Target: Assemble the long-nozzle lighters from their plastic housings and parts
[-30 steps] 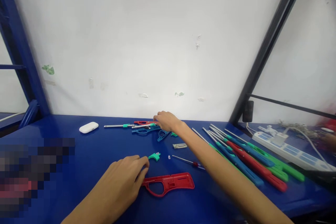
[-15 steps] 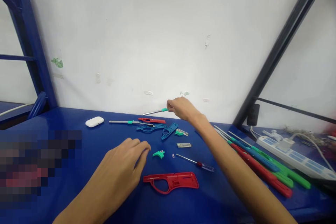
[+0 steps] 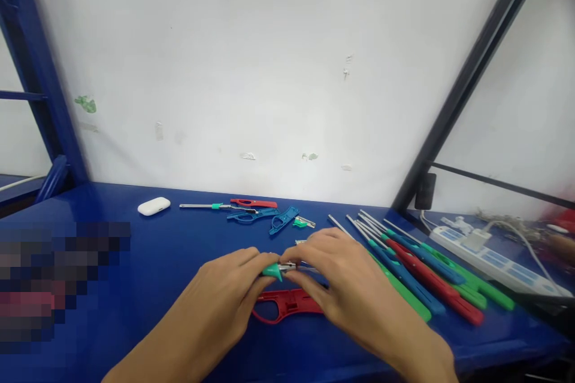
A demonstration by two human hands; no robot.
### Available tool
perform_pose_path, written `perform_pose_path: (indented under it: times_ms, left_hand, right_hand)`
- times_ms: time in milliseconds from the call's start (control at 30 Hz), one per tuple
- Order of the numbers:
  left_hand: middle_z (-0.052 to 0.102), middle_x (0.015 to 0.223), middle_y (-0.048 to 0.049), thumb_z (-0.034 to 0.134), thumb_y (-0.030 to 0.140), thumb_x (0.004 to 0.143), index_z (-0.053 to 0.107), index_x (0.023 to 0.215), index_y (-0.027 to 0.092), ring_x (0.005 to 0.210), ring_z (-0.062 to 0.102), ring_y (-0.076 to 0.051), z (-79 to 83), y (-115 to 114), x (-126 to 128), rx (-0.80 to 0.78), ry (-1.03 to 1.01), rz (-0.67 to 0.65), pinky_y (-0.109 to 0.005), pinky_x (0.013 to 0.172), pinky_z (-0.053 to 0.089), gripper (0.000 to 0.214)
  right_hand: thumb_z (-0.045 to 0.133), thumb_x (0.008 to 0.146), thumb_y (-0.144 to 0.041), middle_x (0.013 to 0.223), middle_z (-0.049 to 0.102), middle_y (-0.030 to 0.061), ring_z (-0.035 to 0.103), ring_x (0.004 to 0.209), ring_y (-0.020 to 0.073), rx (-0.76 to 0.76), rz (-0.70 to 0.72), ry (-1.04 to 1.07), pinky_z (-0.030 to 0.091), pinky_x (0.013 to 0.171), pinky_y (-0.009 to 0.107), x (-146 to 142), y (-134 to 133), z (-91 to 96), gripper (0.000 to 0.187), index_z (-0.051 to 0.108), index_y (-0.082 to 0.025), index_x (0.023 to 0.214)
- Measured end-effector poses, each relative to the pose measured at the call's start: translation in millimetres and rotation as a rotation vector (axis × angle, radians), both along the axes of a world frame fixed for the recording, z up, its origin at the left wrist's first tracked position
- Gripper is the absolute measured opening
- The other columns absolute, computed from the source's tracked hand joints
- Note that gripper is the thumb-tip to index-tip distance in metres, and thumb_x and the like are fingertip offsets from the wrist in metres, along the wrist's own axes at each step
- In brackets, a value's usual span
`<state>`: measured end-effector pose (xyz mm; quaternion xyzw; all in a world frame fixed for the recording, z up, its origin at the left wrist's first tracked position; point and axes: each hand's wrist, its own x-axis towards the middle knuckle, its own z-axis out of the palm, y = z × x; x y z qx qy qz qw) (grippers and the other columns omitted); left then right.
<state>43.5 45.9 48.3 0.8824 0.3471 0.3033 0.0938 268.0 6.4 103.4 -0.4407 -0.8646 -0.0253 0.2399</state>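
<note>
My left hand (image 3: 220,299) and my right hand (image 3: 345,287) meet over the middle of the blue table (image 3: 157,263). The left fingertips pinch a small green trigger piece (image 3: 272,271). The right fingers hold a thin metal tube (image 3: 290,266) whose end touches that green piece. Just below both hands lies a red lighter handle half (image 3: 287,305), partly hidden by my right hand.
Farther back lie another metal tube with a green collar (image 3: 202,206), a red shell (image 3: 254,203) and blue shells (image 3: 283,219). Several finished long lighters (image 3: 426,269) lie at the right. A white power strip (image 3: 489,254) and a white earbud case (image 3: 153,206) are also on the table.
My right hand picked up a metal tube near the back wall and brought it down to the table's middle. My left hand took up the green trigger piece; the two parts now meet.
</note>
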Motion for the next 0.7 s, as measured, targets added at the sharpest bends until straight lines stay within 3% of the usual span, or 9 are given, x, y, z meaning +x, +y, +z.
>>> perform_pose_path:
  times_ms: [133,267,400,567,700]
  left_hand:
    - [0.078,0.118,-0.0015,0.045,0.024,0.110,0.070,0.132,0.031,0.103,0.073,-0.022,3.2,-1.6,-2.2,-0.107,-0.013,0.006,-0.032,0.092,0.055,0.034]
    - [0.074,0.134,-0.0028,0.046,0.030,0.110,0.066,0.140,0.032,0.120,0.069,-0.025,-1.0,-0.6,-8.7,-0.121,0.020,0.057,-0.038,0.108,0.051,0.036]
    - [0.067,0.146,-0.0006,0.045,0.029,0.110,0.060,0.146,0.035,0.133,0.062,-0.026,-3.1,-1.4,-14.9,-0.149,0.059,0.047,-0.041,0.116,0.046,0.040]
    - [0.072,0.131,-0.0025,0.041,0.028,0.109,0.065,0.138,0.035,0.122,0.067,-0.025,6.9,-6.3,-21.6,-0.186,0.143,0.052,-0.038,0.106,0.051,0.038]
    - [0.071,0.125,-0.0017,0.043,0.030,0.110,0.068,0.131,0.036,0.119,0.065,-0.023,12.6,-3.3,-27.2,-0.248,0.153,0.049,-0.034,0.103,0.049,0.033]
  right_hand:
    - [0.072,0.100,-0.043,0.128,0.075,-0.0036,0.066,0.121,0.0254,-0.203,-0.083,0.219,0.048,0.103,0.039,17.5,-4.5,-15.1,0.045,0.056,-0.044,0.142]
    - [0.070,0.100,-0.044,0.114,0.078,-0.0041,0.070,0.110,0.0250,-0.339,-0.129,0.317,0.050,0.095,0.037,25.1,0.2,-24.8,0.035,0.064,-0.043,0.135]
    - [0.066,0.105,-0.036,0.095,0.079,-0.0050,0.072,0.091,0.0193,-0.350,-0.040,0.414,0.050,0.088,0.031,17.6,8.9,-32.9,0.015,0.074,-0.035,0.117]
    - [0.065,0.106,-0.033,0.087,0.076,-0.0048,0.071,0.081,0.0161,-0.363,0.036,0.448,0.050,0.080,0.026,8.6,14.3,-36.9,0.016,0.076,-0.031,0.117]
    - [0.066,0.106,-0.031,0.089,0.077,-0.0051,0.071,0.084,0.0156,-0.368,0.068,0.414,0.050,0.080,0.025,6.1,14.9,-39.5,0.013,0.077,-0.030,0.113]
